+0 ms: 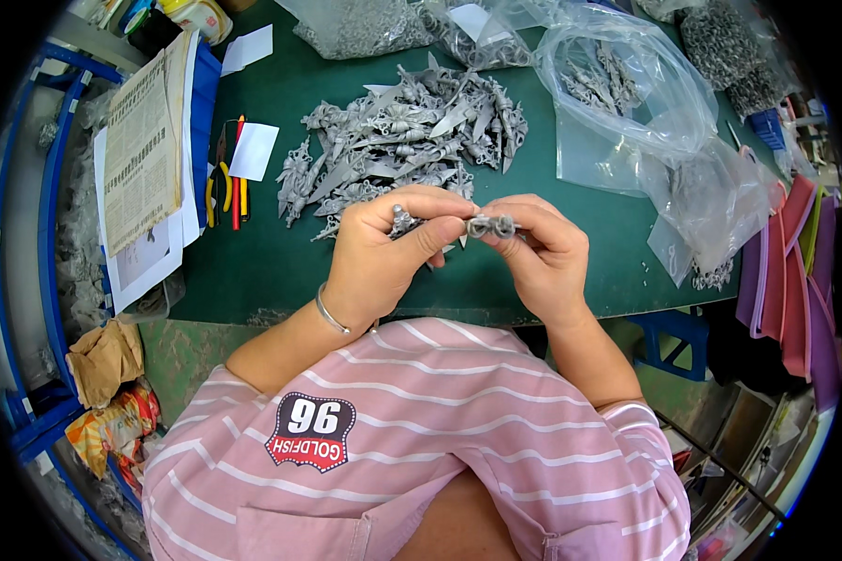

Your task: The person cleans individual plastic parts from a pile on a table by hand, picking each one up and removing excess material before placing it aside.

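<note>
Grey metal piece (pixel 489 225) lies crosswise just below the heap of castings (pixel 402 140), pinched between right hand (pixel 543 252) and left hand (pixel 388 252); left apparently grips another small part.

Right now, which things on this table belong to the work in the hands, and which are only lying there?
In use:
- left hand and right hand, together gripping a small grey metal part
- pile of grey metal parts just behind the hands
- open plastic bag with more parts

Lying about:
- newspaper
- pliers
- red pens
- white paper slip
</note>
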The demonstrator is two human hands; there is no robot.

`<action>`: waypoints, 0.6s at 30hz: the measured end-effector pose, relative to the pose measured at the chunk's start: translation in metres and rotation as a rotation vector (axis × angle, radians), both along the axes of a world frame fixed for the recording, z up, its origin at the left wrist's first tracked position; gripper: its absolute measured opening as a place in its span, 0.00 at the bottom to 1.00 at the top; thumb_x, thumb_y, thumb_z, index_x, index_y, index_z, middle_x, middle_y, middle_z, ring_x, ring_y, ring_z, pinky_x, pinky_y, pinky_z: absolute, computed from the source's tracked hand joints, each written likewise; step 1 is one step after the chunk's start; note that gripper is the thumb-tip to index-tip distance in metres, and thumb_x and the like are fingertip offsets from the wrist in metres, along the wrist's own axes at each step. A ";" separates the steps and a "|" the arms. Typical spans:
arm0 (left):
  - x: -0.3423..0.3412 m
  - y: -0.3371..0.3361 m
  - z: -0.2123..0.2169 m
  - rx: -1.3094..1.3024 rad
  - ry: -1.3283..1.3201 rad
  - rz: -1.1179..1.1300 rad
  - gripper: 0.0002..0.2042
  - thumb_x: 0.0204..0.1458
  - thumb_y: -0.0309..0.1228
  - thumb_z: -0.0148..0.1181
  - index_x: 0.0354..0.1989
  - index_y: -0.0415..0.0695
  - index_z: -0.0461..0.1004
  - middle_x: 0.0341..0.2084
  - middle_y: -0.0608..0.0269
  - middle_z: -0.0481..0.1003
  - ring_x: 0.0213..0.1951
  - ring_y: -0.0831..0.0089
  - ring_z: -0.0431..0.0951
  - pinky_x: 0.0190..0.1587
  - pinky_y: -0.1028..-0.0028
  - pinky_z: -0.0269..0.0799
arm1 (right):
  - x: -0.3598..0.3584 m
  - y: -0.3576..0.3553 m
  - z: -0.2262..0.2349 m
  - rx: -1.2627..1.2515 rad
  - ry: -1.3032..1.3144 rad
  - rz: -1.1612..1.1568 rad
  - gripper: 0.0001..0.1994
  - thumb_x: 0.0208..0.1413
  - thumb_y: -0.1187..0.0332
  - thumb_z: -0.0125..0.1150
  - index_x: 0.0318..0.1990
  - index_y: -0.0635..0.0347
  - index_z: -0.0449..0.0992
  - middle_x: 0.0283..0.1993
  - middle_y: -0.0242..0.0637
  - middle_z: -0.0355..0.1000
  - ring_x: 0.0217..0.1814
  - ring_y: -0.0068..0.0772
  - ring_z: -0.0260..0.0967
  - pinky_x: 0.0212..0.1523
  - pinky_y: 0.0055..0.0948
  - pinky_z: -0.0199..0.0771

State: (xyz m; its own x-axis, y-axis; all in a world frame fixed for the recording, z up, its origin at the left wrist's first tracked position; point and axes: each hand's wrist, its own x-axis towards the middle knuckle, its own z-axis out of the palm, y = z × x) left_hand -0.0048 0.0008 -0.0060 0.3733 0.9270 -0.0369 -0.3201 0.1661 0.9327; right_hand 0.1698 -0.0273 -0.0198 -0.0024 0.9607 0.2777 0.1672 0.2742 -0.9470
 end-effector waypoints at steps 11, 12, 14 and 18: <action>0.001 0.000 -0.001 -0.119 0.027 0.022 0.07 0.49 0.29 0.59 0.28 0.38 0.73 0.27 0.60 0.74 0.24 0.81 0.72 0.22 0.85 0.65 | -0.001 0.001 0.002 0.115 -0.027 -0.052 0.10 0.40 0.84 0.60 0.33 0.63 0.76 0.32 0.38 0.73 0.33 0.31 0.71 0.32 0.24 0.70; 0.001 0.000 0.000 -0.183 0.034 0.009 0.08 0.50 0.31 0.59 0.27 0.38 0.73 0.25 0.61 0.74 0.23 0.81 0.72 0.21 0.86 0.64 | 0.000 0.002 0.002 0.128 -0.041 -0.053 0.10 0.40 0.84 0.60 0.33 0.63 0.76 0.32 0.38 0.73 0.33 0.31 0.71 0.32 0.24 0.70; 0.001 0.001 0.002 -0.277 0.048 -0.014 0.11 0.51 0.35 0.58 0.26 0.38 0.72 0.22 0.62 0.74 0.21 0.81 0.72 0.20 0.86 0.63 | 0.002 0.003 0.002 0.156 -0.071 -0.054 0.10 0.40 0.84 0.60 0.33 0.63 0.76 0.32 0.39 0.73 0.33 0.31 0.71 0.32 0.24 0.70; 0.000 0.001 0.004 -0.362 0.046 -0.096 0.15 0.52 0.39 0.56 0.26 0.38 0.72 0.19 0.63 0.73 0.19 0.80 0.72 0.20 0.85 0.64 | 0.002 0.003 0.003 0.188 -0.116 -0.075 0.11 0.40 0.84 0.59 0.33 0.63 0.76 0.32 0.39 0.73 0.33 0.32 0.71 0.32 0.25 0.70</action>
